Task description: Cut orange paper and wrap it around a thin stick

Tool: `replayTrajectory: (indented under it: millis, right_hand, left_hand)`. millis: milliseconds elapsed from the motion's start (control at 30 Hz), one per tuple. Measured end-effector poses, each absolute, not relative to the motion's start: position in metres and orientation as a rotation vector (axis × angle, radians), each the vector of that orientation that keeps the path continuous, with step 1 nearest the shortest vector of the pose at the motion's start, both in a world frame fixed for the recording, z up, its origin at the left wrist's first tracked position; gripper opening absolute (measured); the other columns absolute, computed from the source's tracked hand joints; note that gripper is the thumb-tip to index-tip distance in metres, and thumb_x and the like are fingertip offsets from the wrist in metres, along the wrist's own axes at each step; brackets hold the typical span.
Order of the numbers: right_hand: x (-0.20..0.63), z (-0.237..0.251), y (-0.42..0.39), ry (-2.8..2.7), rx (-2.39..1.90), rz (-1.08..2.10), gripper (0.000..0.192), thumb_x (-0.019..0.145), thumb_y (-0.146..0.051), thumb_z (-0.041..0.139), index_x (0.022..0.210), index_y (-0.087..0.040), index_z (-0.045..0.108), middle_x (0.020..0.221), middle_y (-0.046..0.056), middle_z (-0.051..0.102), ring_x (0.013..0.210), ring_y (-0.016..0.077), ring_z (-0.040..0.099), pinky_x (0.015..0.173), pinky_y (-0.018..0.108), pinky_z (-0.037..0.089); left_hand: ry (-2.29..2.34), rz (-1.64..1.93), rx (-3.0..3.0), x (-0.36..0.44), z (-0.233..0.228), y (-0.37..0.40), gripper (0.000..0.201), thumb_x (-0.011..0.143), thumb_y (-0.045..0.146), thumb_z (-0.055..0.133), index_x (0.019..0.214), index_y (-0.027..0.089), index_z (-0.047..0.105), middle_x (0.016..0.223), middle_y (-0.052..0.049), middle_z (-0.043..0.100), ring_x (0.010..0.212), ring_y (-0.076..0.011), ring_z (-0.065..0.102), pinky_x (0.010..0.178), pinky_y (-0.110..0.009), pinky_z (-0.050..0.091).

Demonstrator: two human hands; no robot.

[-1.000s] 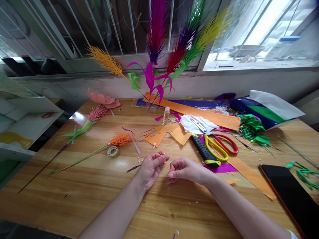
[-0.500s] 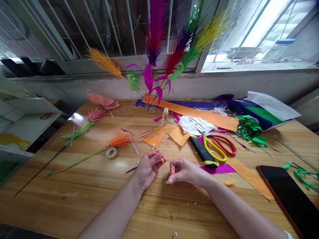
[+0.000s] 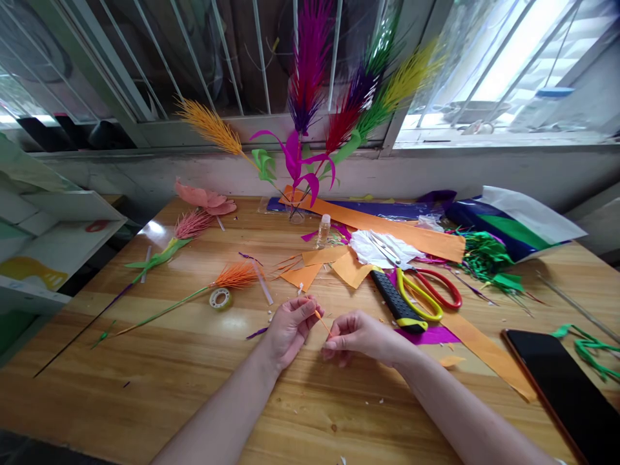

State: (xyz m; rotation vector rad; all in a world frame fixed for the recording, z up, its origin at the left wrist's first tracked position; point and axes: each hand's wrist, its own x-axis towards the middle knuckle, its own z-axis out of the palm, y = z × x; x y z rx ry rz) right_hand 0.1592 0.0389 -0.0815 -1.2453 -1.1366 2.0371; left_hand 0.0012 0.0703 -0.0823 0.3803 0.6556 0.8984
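Over the wooden table [image 3: 203,381], my left hand [image 3: 289,327] and my right hand [image 3: 361,336] both pinch a thin orange paper strip [image 3: 321,321] between their fingertips. The strip runs slantwise between the two hands, a few centimetres above the tabletop. Just beyond my right hand lie a black-and-yellow utility knife [image 3: 397,301] and a magenta paper scrap [image 3: 429,334]. An orange paper flower on a green stem [image 3: 231,276] and a small tape roll [image 3: 219,298] lie left of my left hand.
Yellow scissors [image 3: 420,296] and red scissors [image 3: 443,289] lie by orange paper pieces [image 3: 351,266]. A long orange strip [image 3: 402,227], green shreds [image 3: 489,255], a small bottle [image 3: 323,230] and a vase of coloured paper plumes [image 3: 310,116] stand behind. A black phone [image 3: 564,387] lies at right.
Both hands keep their pinch on the orange strip and have shifted slightly; the strip's angle has changed a little. The camera has tilted a bit.
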Motion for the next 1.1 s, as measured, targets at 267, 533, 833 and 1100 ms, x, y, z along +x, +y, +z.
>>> replayTrajectory:
  millis: [267,533,833,1100]
  right_hand:
    - [0.164,-0.07,0.039,-1.222,-1.012,2.135,0.03,0.062,-0.03,0.069,0.084,-0.011,0.059,0.085,0.006,0.064,0.077,0.0151,0.059,0.064,0.027,0.049]
    - [0.162,-0.08,0.038,-1.135,-1.226,2.097,0.032,0.055,-0.036,0.072,0.061,-0.012,0.05,0.061,0.002,0.063,0.054,0.0121,0.059,0.054,0.026,0.047]
    - [0.186,-0.043,0.04,-1.316,-1.266,1.959,0.032,0.062,-0.039,0.067,0.071,-0.014,0.049,0.054,-0.006,0.043,0.045,0.0039,0.039,0.039,0.016,0.029]
    - [0.307,-0.036,0.048,-1.254,-2.112,0.598,0.043,0.067,-0.051,0.052,0.092,-0.016,0.054,0.054,-0.002,0.045,0.045,0.0121,0.043,0.039,0.023,0.03]
  left_hand:
    - [0.638,0.876,0.358,-0.001,-0.081,0.071,0.013,0.06,0.015,0.07,0.071,0.011,0.063,0.064,-0.001,0.062,0.063,-0.0066,0.057,0.069,-0.017,0.044]
    - [0.646,0.886,0.325,-0.002,-0.079,0.07,0.012,0.057,0.012,0.071,0.065,0.01,0.062,0.065,0.0,0.06,0.061,-0.006,0.056,0.066,-0.016,0.044]
    - [0.609,0.919,0.224,-0.008,-0.083,0.076,0.013,0.058,0.014,0.071,0.066,0.009,0.061,0.068,-0.002,0.059,0.065,-0.0073,0.057,0.069,-0.018,0.047]
    - [0.608,0.927,0.169,-0.01,-0.082,0.076,0.008,0.064,0.009,0.066,0.068,0.009,0.059,0.074,-0.003,0.058,0.068,-0.0079,0.057,0.072,-0.021,0.048]
